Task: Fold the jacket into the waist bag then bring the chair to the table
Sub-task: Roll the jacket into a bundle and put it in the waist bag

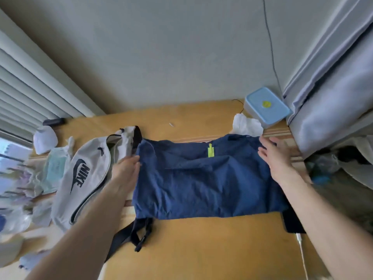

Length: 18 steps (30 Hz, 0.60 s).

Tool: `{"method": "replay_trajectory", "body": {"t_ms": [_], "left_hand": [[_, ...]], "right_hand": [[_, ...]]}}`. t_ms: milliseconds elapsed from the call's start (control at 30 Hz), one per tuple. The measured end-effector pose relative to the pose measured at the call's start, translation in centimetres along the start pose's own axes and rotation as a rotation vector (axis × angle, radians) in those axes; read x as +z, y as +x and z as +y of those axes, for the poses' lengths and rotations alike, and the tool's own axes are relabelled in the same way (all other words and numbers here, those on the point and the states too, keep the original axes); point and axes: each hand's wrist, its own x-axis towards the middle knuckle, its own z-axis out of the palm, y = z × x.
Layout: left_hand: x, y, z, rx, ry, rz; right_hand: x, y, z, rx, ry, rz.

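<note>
Head view, left hand (126,170) and right hand (275,156), fingers open, flat on jacket (201,182) edges

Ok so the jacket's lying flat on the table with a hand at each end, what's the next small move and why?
Probably fold one end toward the middle. The blue jacket lies as a wide rectangle, wider than the grey waist bag beside it, and the left hand and right hand already rest open at its two short ends.
</note>
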Motion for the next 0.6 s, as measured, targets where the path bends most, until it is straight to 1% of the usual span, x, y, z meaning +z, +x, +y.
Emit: {"method": "replay_trajectory", "body": {"t_ms": [33, 67, 133, 200, 233, 267, 333, 400, 500, 567, 600], "left_hand": [[0.4, 1.5, -0.9, -0.018, 0.057, 0.051], [0.5, 2.4, -1.9, -0.032, 0.183, 0.087], [0.5, 3.3, -3.9, -0.057, 0.408, 0.083], [0.3, 4.0, -5.7, -0.062, 0.604, 0.142], [0.2, 4.1, -6.5, -0.038, 0.688, 0.155], [0.2, 4.0, -6.9, -0.017, 0.761, 0.166], [0.3, 4.2, -7.7, 0.026, 0.811, 0.199], [0.4, 4.2, -8.0, 0.075, 0.785, 0.242], [0.1, 4.0, -8.7, 0.085, 0.698, 0.236], [0.0, 3.8, -9.1, 0.066, 0.677, 0.245], [-0.1, 3.7, -9.2, 0.047, 0.666, 0.251]], "right_hand": [[0.7, 0.7, 0.8, -0.077, -0.186, 0.034], [0.7, 1.7, 1.4, -0.138, -0.396, 0.052], [0.7, 3.2, 2.9, -0.227, -0.760, 0.054], [-0.3, 4.2, 3.8, -0.301, -1.038, 0.043], [-0.8, 5.0, 3.8, -0.298, -1.056, 0.051], [-1.4, 5.3, 3.8, -0.392, -1.162, 0.038], [-1.8, 5.8, 3.0, -0.494, -1.178, 0.063], [-2.1, 6.4, 1.6, -0.535, -1.117, 0.174], [-2.3, 7.0, -0.1, -0.476, -0.945, 0.341], [-2.1, 6.8, -0.6, -0.458, -0.997, 0.427], [-1.8, 6.5, -0.6, -0.506, -1.056, 0.447]]}}
